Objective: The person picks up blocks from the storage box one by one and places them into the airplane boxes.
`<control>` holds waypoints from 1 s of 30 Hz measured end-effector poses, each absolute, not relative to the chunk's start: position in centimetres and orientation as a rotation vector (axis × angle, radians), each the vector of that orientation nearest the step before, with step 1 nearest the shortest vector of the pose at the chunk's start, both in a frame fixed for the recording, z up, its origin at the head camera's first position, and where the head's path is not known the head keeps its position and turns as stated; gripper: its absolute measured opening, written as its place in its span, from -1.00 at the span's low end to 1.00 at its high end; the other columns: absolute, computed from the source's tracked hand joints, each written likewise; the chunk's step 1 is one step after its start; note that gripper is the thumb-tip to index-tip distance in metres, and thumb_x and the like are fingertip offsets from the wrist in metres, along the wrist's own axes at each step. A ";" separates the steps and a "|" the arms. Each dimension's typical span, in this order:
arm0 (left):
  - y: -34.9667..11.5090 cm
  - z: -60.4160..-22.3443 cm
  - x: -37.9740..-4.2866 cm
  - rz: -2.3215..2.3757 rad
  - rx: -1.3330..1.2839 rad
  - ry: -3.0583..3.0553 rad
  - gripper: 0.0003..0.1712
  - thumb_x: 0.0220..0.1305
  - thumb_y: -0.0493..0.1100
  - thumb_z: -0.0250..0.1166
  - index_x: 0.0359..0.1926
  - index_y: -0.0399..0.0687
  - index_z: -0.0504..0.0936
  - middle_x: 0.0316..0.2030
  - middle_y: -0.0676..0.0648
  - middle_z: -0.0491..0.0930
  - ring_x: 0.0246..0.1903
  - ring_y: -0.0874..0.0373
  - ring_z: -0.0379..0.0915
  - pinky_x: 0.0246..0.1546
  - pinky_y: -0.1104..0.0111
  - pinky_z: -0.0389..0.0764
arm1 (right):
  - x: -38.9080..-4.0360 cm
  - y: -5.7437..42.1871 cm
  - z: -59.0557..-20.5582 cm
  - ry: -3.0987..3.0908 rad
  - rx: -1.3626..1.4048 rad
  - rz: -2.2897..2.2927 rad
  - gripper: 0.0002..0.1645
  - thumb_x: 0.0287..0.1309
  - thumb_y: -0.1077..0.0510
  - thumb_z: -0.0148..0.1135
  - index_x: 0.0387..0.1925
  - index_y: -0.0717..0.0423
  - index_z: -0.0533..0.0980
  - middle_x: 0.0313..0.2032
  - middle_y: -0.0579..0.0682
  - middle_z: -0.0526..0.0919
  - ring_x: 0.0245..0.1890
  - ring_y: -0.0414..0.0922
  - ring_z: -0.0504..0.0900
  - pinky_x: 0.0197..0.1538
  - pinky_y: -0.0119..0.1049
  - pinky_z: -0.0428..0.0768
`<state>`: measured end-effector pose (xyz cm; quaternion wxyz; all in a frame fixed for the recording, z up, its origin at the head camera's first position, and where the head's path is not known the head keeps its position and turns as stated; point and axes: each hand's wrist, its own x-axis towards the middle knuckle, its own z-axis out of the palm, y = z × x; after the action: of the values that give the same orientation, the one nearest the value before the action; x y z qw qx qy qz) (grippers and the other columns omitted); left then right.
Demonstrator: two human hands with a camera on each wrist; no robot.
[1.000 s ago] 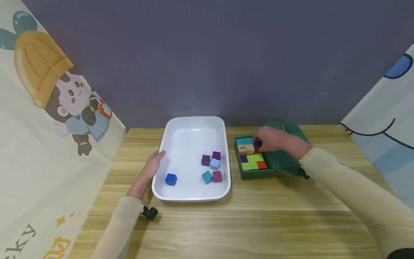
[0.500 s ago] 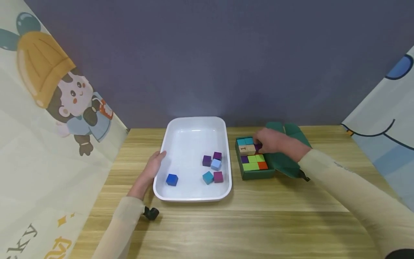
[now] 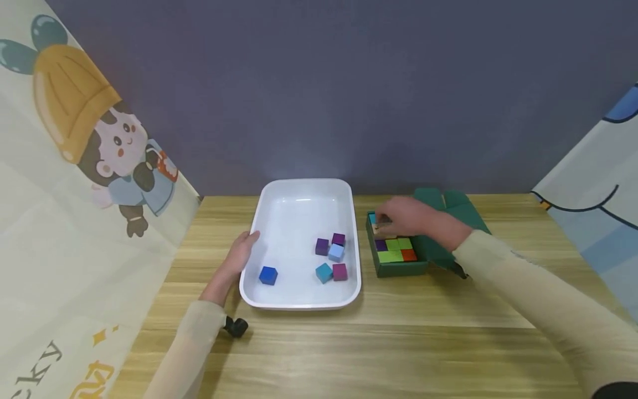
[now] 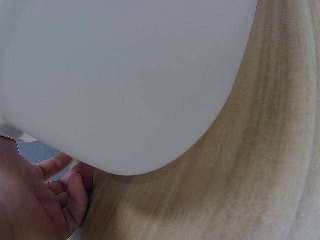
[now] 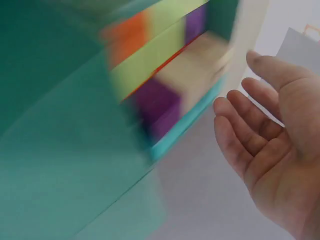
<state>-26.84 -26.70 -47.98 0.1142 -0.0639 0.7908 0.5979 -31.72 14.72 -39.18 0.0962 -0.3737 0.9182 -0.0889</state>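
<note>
My left hand [image 3: 236, 256] holds the white tray [image 3: 294, 219] by its left side, thumb at the rim. In the left wrist view its fingers [image 4: 76, 197] curl beside the tray's outer wall. Over the green box [image 3: 401, 270] is my right hand [image 3: 407, 215], its fingertips at the plain wooden cubes [image 5: 195, 67] near the back. The right wrist view, blurred, has thumb and fingers apart with nothing seen between them. A purple cube [image 5: 156, 102] sits in the box beside the wooden ones. Lime cubes [image 3: 391, 256] and a red-orange cube [image 3: 408, 255] fill its front.
In the tray lie a blue cube [image 3: 268, 275] at left and, at right, a teal cube [image 3: 324, 272], a magenta cube [image 3: 340, 271], a light blue cube [image 3: 336, 252] and two purple ones. The box's open lid [image 3: 438, 252] spreads rightward. A dark wall [image 3: 319, 100] rises behind the table.
My right hand has shifted left within the box, from the purple cube to the wooden cubes, covering part of them. The left hand keeps its place at the tray; the view has shifted slightly.
</note>
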 end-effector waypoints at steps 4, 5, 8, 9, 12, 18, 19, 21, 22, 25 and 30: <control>-26.5 -47.9 -26.8 1.747 -0.180 2.324 -0.24 0.51 0.17 -0.19 0.38 -0.39 0.05 0.10 -0.40 0.38 0.11 -0.23 0.38 0.11 -0.01 0.49 | -31.2 10.6 -38.3 2.695 -1.147 -0.224 -0.82 0.18 0.10 0.33 -0.20 0.06 0.63 -0.34 -0.11 0.62 -0.38 -0.17 0.50 -0.23 -0.22 0.59; -26.5 -47.9 -26.8 1.744 -0.176 2.325 -0.23 0.51 0.18 -0.19 0.38 -0.40 0.05 0.11 -0.41 0.37 0.11 -0.23 0.38 0.11 -0.02 0.49 | -31.2 9.5 -38.1 2.678 -1.146 -0.201 -0.80 0.18 0.10 0.32 -0.16 0.07 0.64 -0.31 -0.08 0.63 -0.35 -0.15 0.51 -0.19 -0.22 0.59; -26.6 -47.9 -26.9 1.744 -0.173 2.326 -0.22 0.51 0.18 -0.19 0.39 -0.39 0.03 0.12 -0.42 0.36 0.13 -0.25 0.37 0.13 -0.03 0.47 | -31.1 6.4 -37.8 2.615 -1.125 -0.141 -0.74 0.20 0.12 0.32 -0.08 0.09 0.63 -0.19 -0.01 0.65 -0.25 -0.11 0.54 -0.10 -0.20 0.60; -26.7 -47.9 -26.9 1.740 -0.170 2.327 -0.22 0.51 0.18 -0.19 0.40 -0.39 0.02 0.13 -0.42 0.36 0.14 -0.25 0.36 0.13 -0.04 0.46 | -31.2 5.6 -37.9 2.595 -1.122 -0.117 -0.72 0.20 0.13 0.32 -0.06 0.08 0.63 -0.16 0.00 0.65 -0.21 -0.11 0.54 -0.07 -0.20 0.60; -26.8 -48.1 -26.9 1.736 -0.168 2.321 -0.21 0.51 0.18 -0.19 0.42 -0.39 0.00 0.15 -0.42 0.34 0.16 -0.26 0.34 0.16 -0.04 0.44 | -31.6 3.5 -38.3 2.549 -1.072 -0.044 -0.70 0.19 0.17 0.31 -0.01 0.06 0.62 -0.05 0.01 0.64 -0.16 -0.11 0.53 -0.07 -0.23 0.60; -26.9 -48.2 -27.0 1.750 -0.189 2.327 -0.21 0.51 0.19 -0.18 0.41 -0.39 0.01 0.14 -0.42 0.34 0.14 -0.25 0.35 0.14 -0.04 0.46 | -32.7 1.2 -39.1 2.502 -0.922 0.062 -0.72 0.10 0.25 0.31 -0.10 0.04 0.61 -0.13 -0.05 0.58 -0.21 -0.13 0.51 -0.24 -0.35 0.58; -26.9 -48.2 -27.0 1.754 -0.193 2.328 -0.21 0.50 0.19 -0.18 0.40 -0.39 0.02 0.13 -0.42 0.35 0.14 -0.25 0.35 0.14 -0.04 0.46 | -32.9 1.0 -39.2 2.494 -0.911 0.081 -0.73 0.09 0.26 0.32 -0.12 0.04 0.61 -0.16 -0.07 0.58 -0.23 -0.14 0.51 -0.26 -0.36 0.58; -26.9 -48.2 -27.0 1.746 -0.197 2.332 -0.21 0.50 0.19 -0.18 0.41 -0.38 0.02 0.13 -0.41 0.35 0.14 -0.25 0.35 0.14 -0.04 0.45 | -33.1 0.7 -39.3 2.476 -0.876 0.108 -0.74 0.07 0.25 0.35 -0.14 0.03 0.61 -0.22 -0.10 0.58 -0.25 -0.15 0.53 -0.29 -0.39 0.58; -26.8 -48.2 -27.0 1.739 -0.196 2.332 -0.20 0.50 0.19 -0.18 0.41 -0.38 0.02 0.14 -0.41 0.35 0.15 -0.25 0.35 0.16 -0.05 0.44 | -33.2 0.6 -39.3 2.467 -0.855 0.121 -0.75 0.07 0.25 0.36 -0.16 0.03 0.61 -0.25 -0.11 0.58 -0.26 -0.16 0.54 -0.29 -0.40 0.58; -26.8 -48.1 -26.9 1.721 -0.199 2.335 -0.20 0.50 0.20 -0.18 0.42 -0.38 0.02 0.16 -0.40 0.34 0.16 -0.25 0.33 0.18 -0.05 0.41 | -33.2 0.3 -39.4 2.445 -0.819 0.169 -0.76 0.04 0.27 0.38 -0.22 0.01 0.60 -0.29 -0.11 0.58 -0.28 -0.16 0.55 -0.31 -0.40 0.59; -26.8 -48.2 -27.0 1.717 -0.191 2.346 -0.18 0.50 0.21 -0.18 0.41 -0.41 0.02 0.15 -0.42 0.33 0.16 -0.26 0.32 0.18 -0.06 0.41 | -33.1 -0.2 -39.3 2.411 -0.787 0.233 -0.76 -0.01 0.31 0.41 -0.30 0.00 0.56 -0.32 -0.09 0.59 -0.31 -0.14 0.57 -0.34 -0.39 0.60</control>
<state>-27.05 -26.79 -48.21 0.1139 -0.0651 0.7999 0.5856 -33.14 -0.24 -39.33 0.2929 -0.2956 0.9051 0.0875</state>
